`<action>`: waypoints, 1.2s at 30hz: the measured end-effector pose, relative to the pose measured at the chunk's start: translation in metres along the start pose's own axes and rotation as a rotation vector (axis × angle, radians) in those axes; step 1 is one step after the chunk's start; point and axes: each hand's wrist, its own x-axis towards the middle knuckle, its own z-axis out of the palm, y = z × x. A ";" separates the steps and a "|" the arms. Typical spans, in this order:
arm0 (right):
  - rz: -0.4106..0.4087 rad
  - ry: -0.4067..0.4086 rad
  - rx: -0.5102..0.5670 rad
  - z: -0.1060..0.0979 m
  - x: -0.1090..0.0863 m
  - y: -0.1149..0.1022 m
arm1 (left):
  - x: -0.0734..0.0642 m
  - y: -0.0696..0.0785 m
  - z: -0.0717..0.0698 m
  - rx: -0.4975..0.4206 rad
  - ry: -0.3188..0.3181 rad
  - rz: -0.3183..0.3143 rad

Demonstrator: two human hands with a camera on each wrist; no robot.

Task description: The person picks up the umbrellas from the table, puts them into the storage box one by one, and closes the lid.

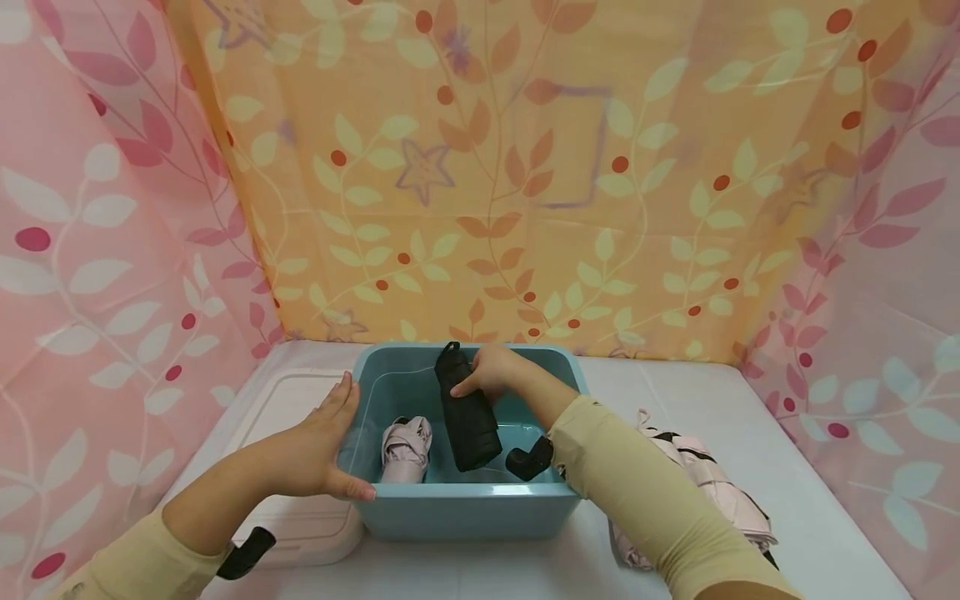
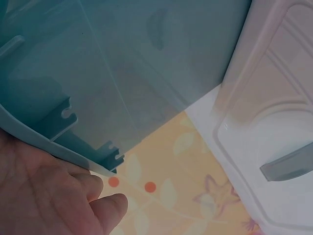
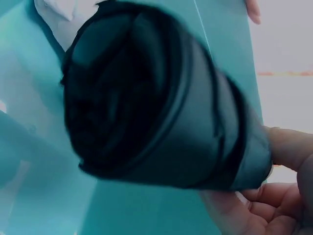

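Note:
My right hand (image 1: pixel 491 371) grips a folded black umbrella (image 1: pixel 468 429) near its upper end, which has a small strap loop. The umbrella is tilted inside a blue plastic bin (image 1: pixel 472 510); in the right wrist view its rolled end faces the camera, with thumb and fingers (image 3: pixel 283 147) around the other end. To its left in the bin lies a folded pale pink umbrella (image 1: pixel 405 450). With fingers stretched out along the bin's left side, my left hand (image 1: pixel 318 450) touches the rim, its thumb at the front left corner.
A white lid (image 1: pixel 300 533) lies left of the bin, partly under my left arm. Pale pink folded umbrellas (image 1: pixel 720 487) with dark bands lie on the white table (image 1: pixel 832 483) at the right, partly behind my right sleeve. Patterned cloth walls (image 1: pixel 487 208) enclose the back and sides.

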 end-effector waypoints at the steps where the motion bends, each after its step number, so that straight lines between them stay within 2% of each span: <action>1: 0.003 -0.003 -0.002 0.001 0.001 0.000 | -0.001 0.000 -0.001 0.001 0.000 -0.001; 5: 0.010 -0.027 -0.022 0.008 0.004 0.001 | -0.002 0.001 -0.001 0.001 -0.001 -0.003; 11: 0.014 -0.109 -0.038 0.017 0.003 -0.004 | -0.004 0.000 -0.001 -0.012 0.007 0.002; 16: 0.068 -0.178 -0.077 0.016 0.003 -0.003 | -0.003 0.000 -0.001 -0.011 0.007 0.000; 20: 0.102 -0.172 -0.089 0.010 0.003 0.003 | -0.002 -0.001 0.000 -0.015 0.007 0.006; 36: 0.090 -0.192 0.053 0.000 -0.002 0.007 | 0.000 -0.001 0.002 -0.009 0.007 0.017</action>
